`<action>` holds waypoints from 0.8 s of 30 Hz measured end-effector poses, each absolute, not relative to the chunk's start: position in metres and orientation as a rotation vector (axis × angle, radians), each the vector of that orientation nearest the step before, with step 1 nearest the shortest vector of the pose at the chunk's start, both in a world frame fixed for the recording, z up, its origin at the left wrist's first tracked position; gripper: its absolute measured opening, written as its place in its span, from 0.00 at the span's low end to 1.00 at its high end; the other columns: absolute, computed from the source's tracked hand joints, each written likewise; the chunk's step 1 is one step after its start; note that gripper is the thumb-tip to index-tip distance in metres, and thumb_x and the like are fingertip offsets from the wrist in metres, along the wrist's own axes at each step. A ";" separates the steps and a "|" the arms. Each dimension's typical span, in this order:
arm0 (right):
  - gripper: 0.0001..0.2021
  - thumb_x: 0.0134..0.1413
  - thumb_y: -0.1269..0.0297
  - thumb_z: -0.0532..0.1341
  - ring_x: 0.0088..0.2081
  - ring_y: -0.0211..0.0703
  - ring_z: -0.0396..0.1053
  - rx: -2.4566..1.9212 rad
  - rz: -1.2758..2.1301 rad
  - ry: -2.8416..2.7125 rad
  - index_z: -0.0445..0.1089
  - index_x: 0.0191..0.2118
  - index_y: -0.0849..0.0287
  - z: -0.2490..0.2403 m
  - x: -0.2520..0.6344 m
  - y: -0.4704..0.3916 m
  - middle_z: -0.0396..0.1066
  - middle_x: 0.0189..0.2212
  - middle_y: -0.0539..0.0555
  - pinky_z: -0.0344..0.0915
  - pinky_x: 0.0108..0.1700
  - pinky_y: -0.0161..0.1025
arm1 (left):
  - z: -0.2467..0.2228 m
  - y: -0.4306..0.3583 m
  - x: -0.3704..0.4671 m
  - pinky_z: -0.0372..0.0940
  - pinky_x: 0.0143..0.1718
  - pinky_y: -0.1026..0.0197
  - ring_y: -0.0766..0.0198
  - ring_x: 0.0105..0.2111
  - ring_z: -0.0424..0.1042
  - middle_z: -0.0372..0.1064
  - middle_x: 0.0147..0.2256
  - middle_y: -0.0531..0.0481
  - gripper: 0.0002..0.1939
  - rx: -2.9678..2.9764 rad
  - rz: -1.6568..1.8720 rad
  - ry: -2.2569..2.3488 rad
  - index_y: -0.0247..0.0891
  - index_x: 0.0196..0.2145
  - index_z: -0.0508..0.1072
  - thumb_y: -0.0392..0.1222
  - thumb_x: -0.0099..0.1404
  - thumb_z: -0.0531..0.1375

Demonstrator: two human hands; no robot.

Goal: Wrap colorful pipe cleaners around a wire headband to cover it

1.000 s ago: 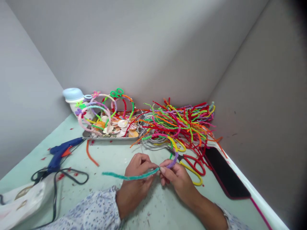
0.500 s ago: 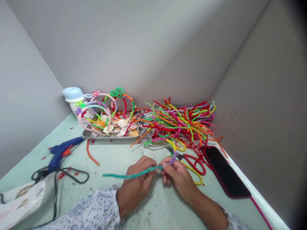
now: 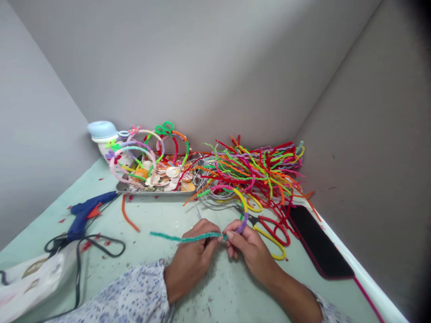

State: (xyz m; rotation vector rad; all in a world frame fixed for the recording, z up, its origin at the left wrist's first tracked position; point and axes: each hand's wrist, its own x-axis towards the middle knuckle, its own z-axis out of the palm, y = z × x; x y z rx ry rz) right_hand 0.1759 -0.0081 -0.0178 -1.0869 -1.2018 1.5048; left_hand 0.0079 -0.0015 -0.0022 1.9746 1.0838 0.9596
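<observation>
A curved band (image 3: 245,204) wrapped in green, pink, yellow and purple pipe cleaner rises from my right hand (image 3: 252,253). The fingers of that hand are pinched on its purple lower end, where a teal pipe cleaner (image 3: 191,237) joins. My left hand (image 3: 191,260) is closed, its thumb and fingertips meeting the right fingertips at the join. The teal pipe cleaner's loose end runs left across the back of my left hand. A thin bare wire (image 3: 198,211) sticks out beyond my left knuckles. The exact grip inside the left fingers is hidden.
Behind are a metal tray (image 3: 164,193) of shells and finished headbands (image 3: 153,157), a bottle (image 3: 104,134) and a pipe cleaner heap (image 3: 256,166). Scissors (image 3: 274,231) and a phone (image 3: 319,242) lie right. At left are a glue gun (image 3: 85,213) with cord and an orange pipe cleaner (image 3: 127,215).
The teal pipe cleaner's loose end has swung up and slightly right. The band's green and pink end has tilted a little up and left, while both hands stay almost in place.
</observation>
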 end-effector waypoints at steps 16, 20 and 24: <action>0.08 0.59 0.61 0.56 0.26 0.35 0.61 -1.118 1.429 -1.278 0.63 0.41 0.59 -0.024 0.175 -0.013 0.62 0.23 0.46 0.58 0.31 0.35 | 0.000 -0.002 0.009 0.59 0.39 0.62 0.65 0.36 0.66 0.66 0.32 0.52 0.08 1.920 0.938 1.126 0.37 0.30 0.69 0.36 0.67 0.54; 0.07 0.60 0.61 0.56 0.27 0.36 0.61 -1.122 1.398 -1.306 0.63 0.40 0.58 -0.020 0.174 -0.014 0.62 0.24 0.46 0.59 0.32 0.36 | 0.003 -0.003 0.010 0.60 0.38 0.62 0.64 0.34 0.66 0.66 0.31 0.50 0.10 1.892 0.921 1.156 0.36 0.29 0.69 0.38 0.67 0.53; 0.07 0.60 0.61 0.55 0.27 0.36 0.61 -1.119 1.379 -1.343 0.64 0.39 0.58 -0.016 0.173 -0.015 0.61 0.25 0.47 0.59 0.31 0.35 | 0.004 -0.004 0.011 0.60 0.39 0.61 0.63 0.35 0.66 0.67 0.32 0.49 0.12 1.890 0.914 1.154 0.36 0.29 0.71 0.37 0.68 0.51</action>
